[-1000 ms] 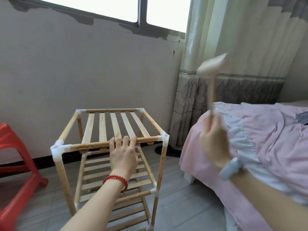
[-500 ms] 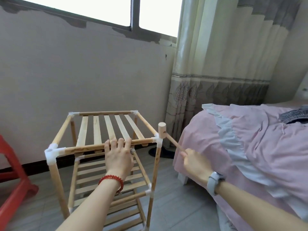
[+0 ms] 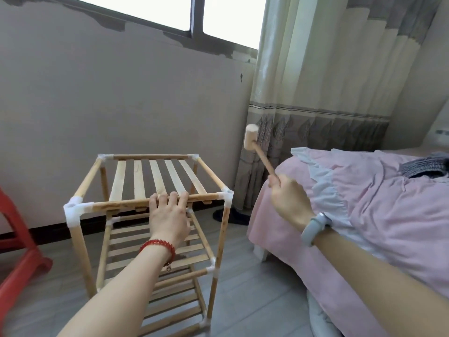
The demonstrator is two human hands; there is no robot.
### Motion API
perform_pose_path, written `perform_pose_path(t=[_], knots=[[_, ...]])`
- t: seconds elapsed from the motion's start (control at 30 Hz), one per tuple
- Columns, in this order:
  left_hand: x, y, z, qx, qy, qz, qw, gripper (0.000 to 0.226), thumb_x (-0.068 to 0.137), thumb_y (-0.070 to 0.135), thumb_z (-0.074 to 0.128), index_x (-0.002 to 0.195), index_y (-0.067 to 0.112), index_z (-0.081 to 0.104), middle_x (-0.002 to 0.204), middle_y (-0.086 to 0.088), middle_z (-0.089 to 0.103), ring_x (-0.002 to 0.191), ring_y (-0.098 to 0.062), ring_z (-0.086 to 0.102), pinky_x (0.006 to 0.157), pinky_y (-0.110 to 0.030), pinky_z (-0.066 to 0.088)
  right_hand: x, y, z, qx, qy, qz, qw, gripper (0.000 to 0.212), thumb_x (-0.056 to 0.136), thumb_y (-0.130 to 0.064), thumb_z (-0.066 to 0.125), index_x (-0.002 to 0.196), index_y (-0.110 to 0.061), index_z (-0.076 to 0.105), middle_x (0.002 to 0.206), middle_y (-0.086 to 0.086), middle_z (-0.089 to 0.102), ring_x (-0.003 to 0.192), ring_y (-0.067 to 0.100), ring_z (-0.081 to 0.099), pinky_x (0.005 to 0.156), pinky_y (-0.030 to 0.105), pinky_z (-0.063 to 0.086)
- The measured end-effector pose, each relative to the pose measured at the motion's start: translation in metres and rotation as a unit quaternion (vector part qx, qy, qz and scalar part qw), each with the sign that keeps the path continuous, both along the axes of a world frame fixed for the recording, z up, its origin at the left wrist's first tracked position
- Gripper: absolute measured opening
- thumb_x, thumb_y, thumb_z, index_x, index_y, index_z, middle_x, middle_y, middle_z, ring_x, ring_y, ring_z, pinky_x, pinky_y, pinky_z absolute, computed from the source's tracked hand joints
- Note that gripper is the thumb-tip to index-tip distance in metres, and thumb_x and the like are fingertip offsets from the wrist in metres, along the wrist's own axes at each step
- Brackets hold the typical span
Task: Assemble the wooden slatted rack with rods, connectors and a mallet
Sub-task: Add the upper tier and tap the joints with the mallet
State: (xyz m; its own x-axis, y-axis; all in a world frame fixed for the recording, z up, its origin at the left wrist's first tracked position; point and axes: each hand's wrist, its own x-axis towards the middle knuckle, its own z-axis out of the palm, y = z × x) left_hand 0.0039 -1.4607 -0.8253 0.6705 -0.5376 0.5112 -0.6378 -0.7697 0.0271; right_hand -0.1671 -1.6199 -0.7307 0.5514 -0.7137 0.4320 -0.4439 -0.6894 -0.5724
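The wooden slatted rack (image 3: 136,177) stands upright on the floor with several shelves of slats, round rods and white plastic corner connectors (image 3: 227,193). My left hand (image 3: 168,216) grips the top front rod near its middle, fingers curled over it. My right hand (image 3: 289,200) holds the handle of a small wooden mallet (image 3: 251,141). The mallet head is raised in the air, above and to the right of the rack's front right connector, clear of it.
A red plastic stool (image 3: 17,259) stands at the left edge. A bed with a pink cover (image 3: 376,215) fills the right side, close to the rack. Behind are a wall, a window and a long curtain (image 3: 315,105). The floor is grey tile.
The mallet came down onto the front right connector half a second ago and has now lifted up and to the right. My left hand stays on the top front rod.
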Motion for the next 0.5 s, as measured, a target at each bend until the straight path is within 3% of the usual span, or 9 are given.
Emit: perform_pose_path(t=[0.07, 0.1, 0.13, 0.2, 0.23, 0.27, 0.37, 0.43, 0.5], knots=[[-0.001, -0.001, 0.001, 0.007, 0.010, -0.002, 1.000, 0.054, 0.093, 0.036, 0.042, 0.144, 0.026, 0.026, 0.142, 0.000, 0.040, 0.135, -0.026, 0.028, 0.116, -0.046, 0.014, -0.005, 0.003, 0.027, -0.023, -0.155, -0.020, 0.987, 0.035, 0.102, -0.030, 0.033, 0.106, -0.005, 0.058, 0.095, 0.008, 0.062, 0.090, 0.030, 0.055, 0.076, 0.037, 0.039], [-0.001, -0.001, 0.001, 0.009, 0.009, -0.004, 1.000, 0.055, 0.093, 0.036, 0.042, 0.144, 0.026, 0.025, 0.142, -0.001, 0.039, 0.136, -0.026, 0.028, 0.116, -0.046, 0.014, -0.007, 0.006, 0.021, -0.053, -0.196, -0.032, 0.979, 0.035, 0.102, -0.029, 0.032, 0.104, -0.005, 0.058, 0.092, 0.007, 0.062, 0.085, 0.028, 0.054, 0.075, 0.038, 0.040], [-0.001, -0.002, 0.001, 0.011, 0.010, -0.005, 1.000, 0.056, 0.093, 0.036, 0.043, 0.145, 0.026, 0.024, 0.143, -0.001, 0.039, 0.136, -0.026, 0.027, 0.116, -0.046, 0.014, -0.007, 0.008, 0.005, -0.085, -0.167, -0.046, 0.981, 0.034, 0.102, -0.027, 0.032, 0.104, -0.004, 0.057, 0.091, 0.008, 0.062, 0.083, 0.026, 0.056, 0.075, 0.038, 0.042], [-0.004, 0.000, 0.000, 0.017, 0.013, -0.007, 1.000, 0.059, 0.091, 0.035, 0.046, 0.145, 0.026, 0.022, 0.144, -0.001, 0.038, 0.137, -0.026, 0.026, 0.116, -0.046, 0.014, -0.004, 0.011, -0.032, -0.084, 0.099, 0.005, 0.992, 0.032, 0.101, -0.024, 0.032, 0.108, -0.003, 0.055, 0.100, 0.014, 0.063, 0.090, 0.031, 0.060, 0.074, 0.035, 0.043], [-0.004, 0.001, 0.000, 0.021, 0.017, -0.006, 1.000, 0.060, 0.091, 0.035, 0.046, 0.145, 0.026, 0.022, 0.144, -0.001, 0.037, 0.137, -0.027, 0.025, 0.116, -0.046, 0.014, -0.004, 0.007, -0.040, -0.072, 0.208, 0.033, 0.975, 0.032, 0.102, -0.024, 0.032, 0.108, -0.004, 0.056, 0.103, 0.015, 0.063, 0.094, 0.033, 0.059, 0.073, 0.033, 0.041], [-0.005, 0.003, -0.001, 0.030, 0.024, -0.005, 0.999, 0.060, 0.091, 0.035, 0.046, 0.145, 0.027, 0.022, 0.144, -0.002, 0.037, 0.137, -0.027, 0.025, 0.116, -0.046, 0.014, -0.007, 0.005, -0.035, -0.068, 0.242, 0.035, 0.967, 0.033, 0.102, -0.027, 0.033, 0.107, -0.004, 0.057, 0.100, 0.014, 0.062, 0.095, 0.033, 0.059, 0.071, 0.032, 0.039], [-0.005, 0.006, -0.003, 0.036, 0.023, 0.002, 0.999, 0.061, 0.091, 0.034, 0.047, 0.145, 0.027, 0.021, 0.144, -0.002, 0.036, 0.138, -0.027, 0.024, 0.116, -0.047, 0.013, -0.014, -0.002, 0.020, -0.097, 0.073, -0.012, 0.993, 0.035, 0.101, -0.032, 0.035, 0.107, -0.006, 0.059, 0.095, 0.015, 0.061, 0.093, 0.038, 0.056, 0.072, 0.035, 0.039], [-0.005, 0.006, -0.004, 0.036, 0.023, 0.002, 0.999, 0.061, 0.091, 0.034, 0.046, 0.146, 0.026, 0.021, 0.145, -0.002, 0.036, 0.138, -0.027, 0.024, 0.117, -0.047, 0.012, -0.021, 0.002, 0.056, -0.129, -0.059, -0.027, 0.989, 0.035, 0.101, -0.033, 0.035, 0.108, -0.008, 0.058, 0.097, 0.015, 0.063, 0.092, 0.037, 0.056, 0.072, 0.037, 0.038], [-0.005, 0.004, -0.003, 0.038, 0.018, 0.001, 0.999, 0.061, 0.092, 0.035, 0.045, 0.146, 0.026, 0.020, 0.145, -0.002, 0.035, 0.138, -0.027, 0.024, 0.117, -0.046, 0.011, -0.022, 0.008, 0.052, -0.116, -0.190, -0.034, 0.974, 0.035, 0.101, -0.032, 0.034, 0.108, -0.007, 0.057, 0.095, 0.012, 0.066, 0.090, 0.035, 0.058, 0.071, 0.037, 0.039]])
